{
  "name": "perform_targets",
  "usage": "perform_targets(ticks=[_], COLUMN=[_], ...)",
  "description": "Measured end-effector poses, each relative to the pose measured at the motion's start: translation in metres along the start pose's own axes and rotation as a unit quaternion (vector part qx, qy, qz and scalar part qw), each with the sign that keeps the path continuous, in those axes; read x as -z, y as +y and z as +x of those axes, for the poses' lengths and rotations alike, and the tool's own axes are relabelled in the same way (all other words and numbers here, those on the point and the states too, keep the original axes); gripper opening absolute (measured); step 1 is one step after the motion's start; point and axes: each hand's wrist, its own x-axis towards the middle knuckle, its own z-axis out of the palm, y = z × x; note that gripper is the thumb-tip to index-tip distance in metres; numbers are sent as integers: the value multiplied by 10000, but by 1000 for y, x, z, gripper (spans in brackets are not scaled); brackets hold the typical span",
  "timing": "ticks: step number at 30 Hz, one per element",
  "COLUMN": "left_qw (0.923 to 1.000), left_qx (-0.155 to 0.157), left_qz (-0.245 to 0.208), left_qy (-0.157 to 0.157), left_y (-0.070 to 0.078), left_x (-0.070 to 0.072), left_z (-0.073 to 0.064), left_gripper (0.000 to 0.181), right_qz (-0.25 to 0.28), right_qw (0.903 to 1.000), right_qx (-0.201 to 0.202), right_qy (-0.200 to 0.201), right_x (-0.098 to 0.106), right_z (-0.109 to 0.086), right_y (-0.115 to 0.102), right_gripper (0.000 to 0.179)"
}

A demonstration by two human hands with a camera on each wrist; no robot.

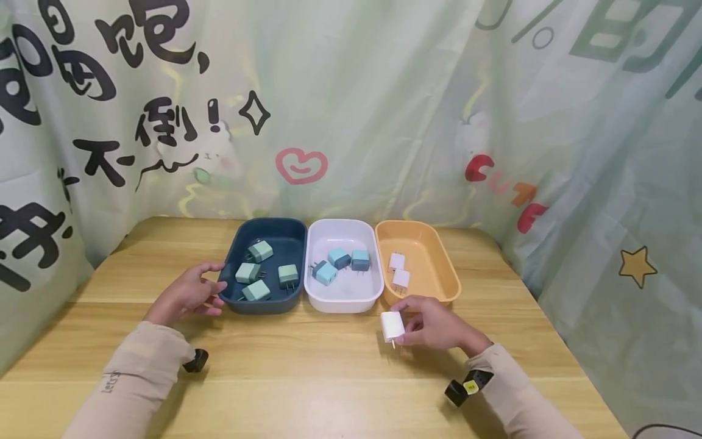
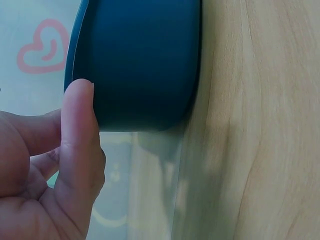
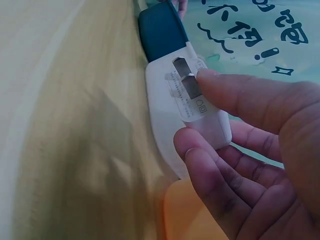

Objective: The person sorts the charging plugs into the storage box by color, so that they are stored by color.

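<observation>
A white charger plug (image 3: 200, 107) with flat metal prongs and a printed label face is pinched between the thumb and fingers of my right hand (image 1: 439, 324). This hand hangs just in front of the yellow bin (image 1: 430, 268), where two white charger plugs (image 1: 401, 279) lie. My left hand (image 1: 189, 292) touches the left rim of the dark blue bin (image 2: 140, 65), its thumb stretched along the outer wall. Several pale green charger plugs (image 1: 256, 291) lie in that bin. The white bin (image 1: 345, 299) between holds three blue charger plugs (image 1: 360, 260).
The three bins stand side by side near the back of the wooden table (image 1: 307, 378). A printed curtain (image 1: 362, 110) hangs behind it and along both sides. Small black devices are strapped at both wrists, and a dark cable (image 1: 663, 427) shows at the lower right.
</observation>
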Motion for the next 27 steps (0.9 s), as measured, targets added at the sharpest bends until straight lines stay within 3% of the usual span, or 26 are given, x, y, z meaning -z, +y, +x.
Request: perform_targets(ticks=[7,20,27], left_qw=[10000,9999,10000], left_qx=[-36,89,59], left_qz=[-3,23,41], left_qy=[11,41,31], left_y=[-1,-1,-2], left_x=[0,-1,0], left_z=[0,3,2], left_gripper=[61,62,63], right_qz=[-98,198,205], right_qw=[9998,9985,9964], right_qx=[-17,-393,-581], right_qy=[182,314,581], right_x=[14,35,46], right_z=[6,22,34], right_y=[-4,-2,1], right_gripper=[46,46,50])
